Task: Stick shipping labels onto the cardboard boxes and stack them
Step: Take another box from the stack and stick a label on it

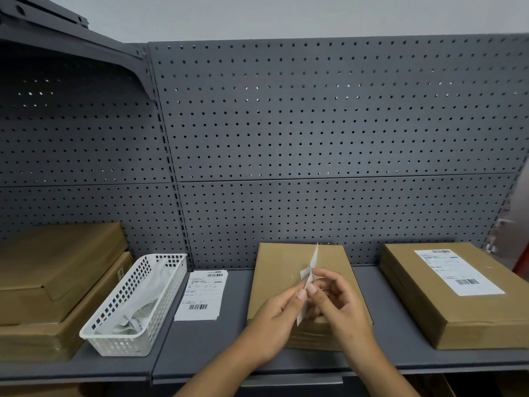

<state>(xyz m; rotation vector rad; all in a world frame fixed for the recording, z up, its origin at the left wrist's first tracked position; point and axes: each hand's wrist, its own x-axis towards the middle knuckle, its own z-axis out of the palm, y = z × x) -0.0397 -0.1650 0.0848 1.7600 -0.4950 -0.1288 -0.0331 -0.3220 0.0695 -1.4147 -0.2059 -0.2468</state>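
- Head view, shelf (200, 348): grey metal, backed by a perforated pegboard (315, 124).
- Plain cardboard box (274, 270): one, centre of the shelf, lying flat against the pegboard, top face bare.
- Shipping label (315, 257): one, held upright and edge-on above the plain cardboard box, not touching it.
- Your left hand (282, 313): grip pinched on the label's lower part, thumb against fingertip.
- Your right hand (340, 305): grip pinched on the same label from the other side, fingers curled.
- Labelled cardboard box (429, 305): one, at the right of the shelf, well apart from the plain one, white label stuck on top.
- Spare labels (201, 295): small pile, flat on the shelf between basket and plain box.
- White plastic basket (134, 299): one, left of the spare labels, holding crumpled paper scraps (134, 322).
- Stacked cardboard boxes (57, 267): far left, just beside the basket.
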